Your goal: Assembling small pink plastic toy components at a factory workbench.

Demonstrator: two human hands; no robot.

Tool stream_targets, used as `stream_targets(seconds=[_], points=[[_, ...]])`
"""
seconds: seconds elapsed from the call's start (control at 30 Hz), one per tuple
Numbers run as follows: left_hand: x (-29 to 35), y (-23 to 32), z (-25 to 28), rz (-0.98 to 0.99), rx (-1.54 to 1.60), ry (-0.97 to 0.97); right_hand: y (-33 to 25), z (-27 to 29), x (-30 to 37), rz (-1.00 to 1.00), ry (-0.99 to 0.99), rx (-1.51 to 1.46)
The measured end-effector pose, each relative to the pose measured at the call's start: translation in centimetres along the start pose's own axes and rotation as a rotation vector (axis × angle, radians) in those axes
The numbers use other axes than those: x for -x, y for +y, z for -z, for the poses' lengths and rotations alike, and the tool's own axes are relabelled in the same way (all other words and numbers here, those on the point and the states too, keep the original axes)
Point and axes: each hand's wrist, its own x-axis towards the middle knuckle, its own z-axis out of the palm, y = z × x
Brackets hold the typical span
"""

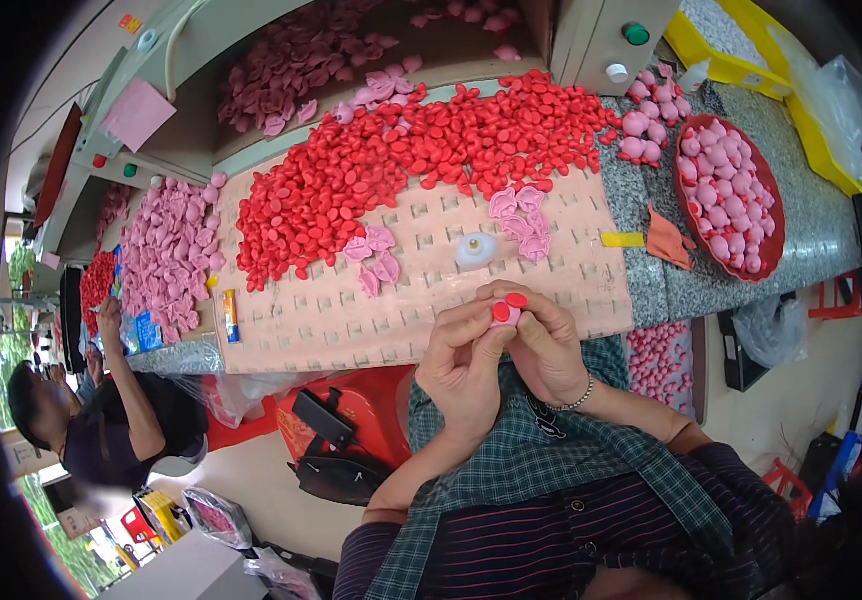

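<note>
Close to the table's front edge, my left hand [463, 365] and my right hand [549, 345] meet with fingertips pinched round one small pink piece with two red ovals [509, 308] on its upper side. Most of its pink body is hidden by the fingers. Beyond my hands stands a small white domed holder with a brass-coloured tip [474, 251]. Thin pink moulded pieces lie in two little groups, a left group [372, 258] and a right group [523, 222]. A wide heap of red oval parts [351, 180] covers the mat's far side.
A peach mat [421, 320] covers the worktop. To the right is a red basket [777, 245] of pink round pieces, with a yellow tray [831, 150] beyond. Pink parts [166, 250] are piled at left, near a glue tube [231, 316]. Another person [116, 430] sits further left.
</note>
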Motion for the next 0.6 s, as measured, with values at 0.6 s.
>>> stream_targets(seconds=[0.6], points=[[-0.2, -1.7, 2.3, -0.012, 0.238, -0.141, -1.5, -0.7, 0.0, 0.142, -0.088, 0.408]])
